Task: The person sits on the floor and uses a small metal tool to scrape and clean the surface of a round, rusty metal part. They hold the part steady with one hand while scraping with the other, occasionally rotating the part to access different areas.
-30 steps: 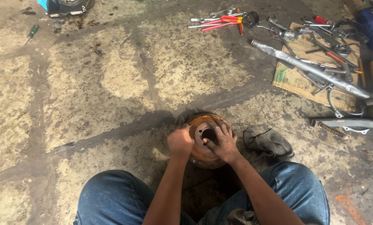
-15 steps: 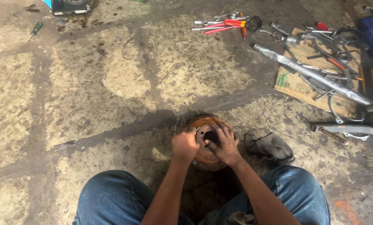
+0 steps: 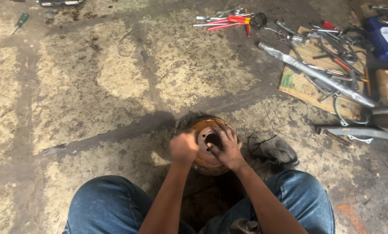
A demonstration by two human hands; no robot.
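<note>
Rusty brake drum (image 3: 204,160) on stained floor (image 3: 107,82), between knees. Right hand (image 3: 225,148) spread flat over its hub; left hand (image 3: 183,147) fisted at its left rim, contents blurred. Dark rag (image 3: 273,149) just right.

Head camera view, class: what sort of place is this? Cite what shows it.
Probably a vehicle repair workshop: oil-stained concrete floor, hand tools spread on cardboard, and a rusty brake drum under both hands.

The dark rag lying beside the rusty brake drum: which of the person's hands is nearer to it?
Right. The right hand lies spread on the rusty brake drum, on the side facing the dark rag. The left hand, blurred, is at the drum's opposite edge, farther from the rag.
</note>
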